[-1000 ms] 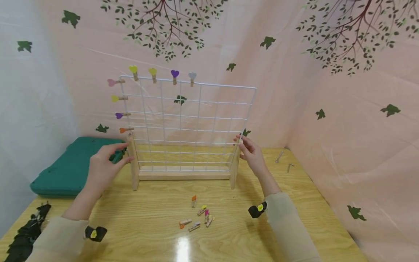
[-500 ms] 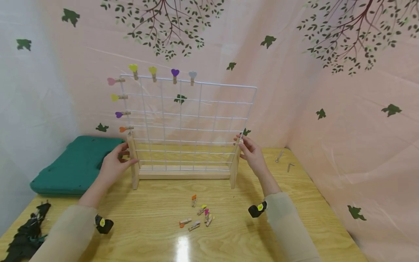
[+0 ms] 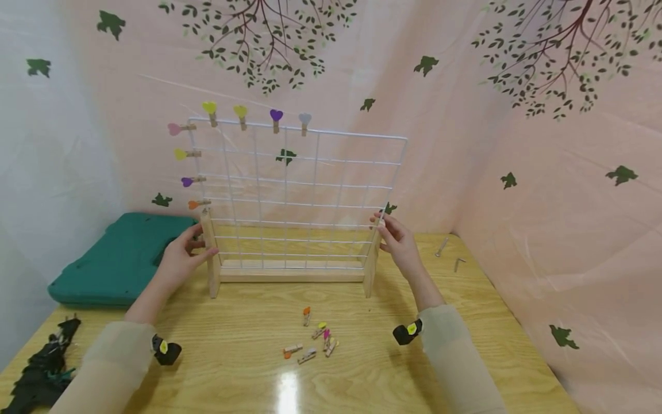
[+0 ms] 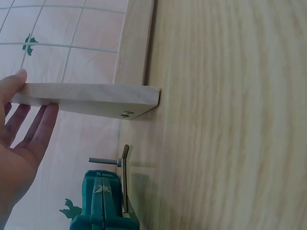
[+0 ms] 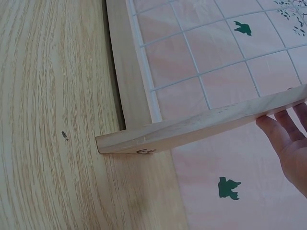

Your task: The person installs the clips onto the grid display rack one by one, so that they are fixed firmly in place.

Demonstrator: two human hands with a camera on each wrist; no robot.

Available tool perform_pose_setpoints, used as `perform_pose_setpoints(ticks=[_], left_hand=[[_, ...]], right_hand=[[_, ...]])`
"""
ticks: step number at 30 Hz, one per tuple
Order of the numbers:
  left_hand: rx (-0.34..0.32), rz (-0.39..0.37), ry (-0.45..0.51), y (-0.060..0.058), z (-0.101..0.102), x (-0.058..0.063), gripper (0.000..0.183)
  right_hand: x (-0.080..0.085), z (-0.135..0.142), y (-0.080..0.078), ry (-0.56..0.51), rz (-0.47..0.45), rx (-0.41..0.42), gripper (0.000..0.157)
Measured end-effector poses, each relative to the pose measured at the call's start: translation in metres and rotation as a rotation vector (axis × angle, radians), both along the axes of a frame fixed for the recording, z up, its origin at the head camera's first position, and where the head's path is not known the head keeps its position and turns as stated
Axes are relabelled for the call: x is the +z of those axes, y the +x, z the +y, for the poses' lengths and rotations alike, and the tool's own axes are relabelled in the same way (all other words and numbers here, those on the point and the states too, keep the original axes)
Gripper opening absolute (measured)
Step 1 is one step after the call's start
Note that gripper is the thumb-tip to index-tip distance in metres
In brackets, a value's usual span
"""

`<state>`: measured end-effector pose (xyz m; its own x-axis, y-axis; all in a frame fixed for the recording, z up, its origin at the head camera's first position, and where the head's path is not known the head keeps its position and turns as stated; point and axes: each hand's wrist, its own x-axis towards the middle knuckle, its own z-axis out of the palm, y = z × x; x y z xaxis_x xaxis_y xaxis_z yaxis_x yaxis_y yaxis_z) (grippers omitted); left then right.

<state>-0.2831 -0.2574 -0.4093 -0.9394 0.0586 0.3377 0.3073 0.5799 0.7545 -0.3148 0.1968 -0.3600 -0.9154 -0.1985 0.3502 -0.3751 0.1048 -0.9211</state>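
A white wire grid (image 3: 300, 184) stands upright in a wooden stand (image 3: 289, 276) on the table. Its left wooden post is held by my left hand (image 3: 178, 256), thumb on the front edge and fingers against the outer side. My right hand (image 3: 399, 244) holds the upper part of the right post, near the wire. In the right wrist view, fingertips (image 5: 268, 125) press the post's outer face. Heart-topped clothespins clip along the grid's top edge, such as a purple clothespin (image 3: 276, 119), and down its left edge, such as an orange clothespin (image 3: 199, 204).
Several loose clothespins (image 3: 307, 356) lie on the table (image 3: 233, 374) in front of the stand. A teal case (image 3: 103, 267) sits at the left. Near the front left is a dark, jumbled object (image 3: 41, 368). A bolt (image 3: 442, 247) and a hex key (image 3: 458, 264) lie at right.
My left hand has moved right and closed onto the left post from beside it. My right hand stays on the right post. The grid and clothespins look unmoved.
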Motion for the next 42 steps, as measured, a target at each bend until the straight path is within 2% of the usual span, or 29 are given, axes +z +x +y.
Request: perform_pose_setpoints(ticks=[7, 12, 14, 16, 20, 22, 24, 28, 32, 38, 42], left_hand=[[0.092, 0.058, 0.016, 0.004, 0.007, -0.007, 0.059], [0.131, 0.079, 0.019, 0.007, 0.012, -0.006, 0.056], [0.135, 0.075, 0.014, 0.009, 0.014, -0.005, 0.056], [0.142, 0.067, -0.002, 0.010, 0.015, -0.004, 0.056], [0.158, 0.046, -0.026, 0.012, 0.016, -0.003, 0.056], [0.169, 0.044, -0.034, 0.013, 0.016, -0.004, 0.056], [0.182, 0.051, -0.038, 0.014, 0.015, -0.005, 0.056], [0.212, 0.086, -0.052, 0.015, 0.016, -0.008, 0.054], [0.223, 0.117, -0.056, 0.015, 0.019, -0.008, 0.053], [0.240, 0.129, -0.075, 0.017, 0.023, -0.006, 0.052], [0.257, 0.138, -0.095, 0.016, 0.024, -0.005, 0.052]], right_hand=[[0.002, -0.001, 0.001, 0.013, 0.004, 0.010, 0.037], [0.008, 0.000, 0.003, 0.093, 0.031, 0.006, 0.038], [0.012, 0.000, 0.006, 0.157, 0.050, -0.018, 0.040], [0.015, 0.001, 0.010, 0.203, 0.079, -0.079, 0.040], [0.027, -0.001, 0.025, 0.180, 0.093, -0.230, 0.034], [0.034, -0.004, 0.035, 0.160, 0.097, -0.270, 0.029], [0.041, -0.008, 0.046, 0.186, 0.110, -0.264, 0.027], [0.048, -0.019, 0.068, 0.297, 0.143, -0.193, 0.026], [0.038, -0.031, 0.079, 0.378, 0.151, -0.124, 0.028], [-0.008, -0.048, 0.066, 0.462, 0.146, 0.016, 0.035], [-0.032, -0.063, 0.062, 0.533, 0.143, 0.117, 0.037]])
